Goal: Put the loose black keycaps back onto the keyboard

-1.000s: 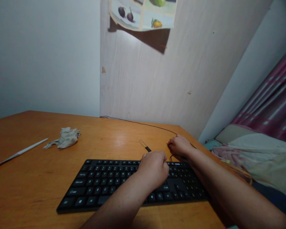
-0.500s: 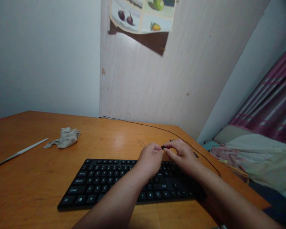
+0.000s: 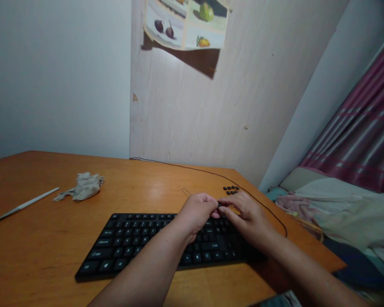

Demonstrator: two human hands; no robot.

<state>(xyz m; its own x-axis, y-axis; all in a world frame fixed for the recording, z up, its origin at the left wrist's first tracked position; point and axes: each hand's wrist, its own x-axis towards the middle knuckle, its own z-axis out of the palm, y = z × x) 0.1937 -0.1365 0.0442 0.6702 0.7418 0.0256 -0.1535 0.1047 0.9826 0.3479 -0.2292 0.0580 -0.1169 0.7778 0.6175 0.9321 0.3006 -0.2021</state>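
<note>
A tiny black keycap (image 3: pixel 219 205) is pinched between my two hands, above the upper right part of a black keyboard (image 3: pixel 121 238). My left hand (image 3: pixel 198 213) is closed, its thumb and fingertips against the keycap's left side. From the right, my right hand (image 3: pixel 245 213) grips the same keycap with thumb and index finger. My hands and forearms hide part of the keys, including much of the number pad. Several loose black keycaps (image 3: pixel 231 190) lie in two short rows beyond my right hand. A thin bent wire (image 3: pixel 185 191) rests on the table just behind my left hand.
A crumpled greyish cloth (image 3: pixel 85 186) and a slim white stick (image 3: pixel 28 204) lie on the left of the wooden table (image 3: pixel 141 183). A black cable (image 3: pixel 195 168) runs along the back and right edge. Beyond stands a bed (image 3: pixel 339 213) with bedding.
My view has shifted slightly. My right hand has lowered a little, so the loose keycaps behind it now show. Both hands still pinch the small keycap.
</note>
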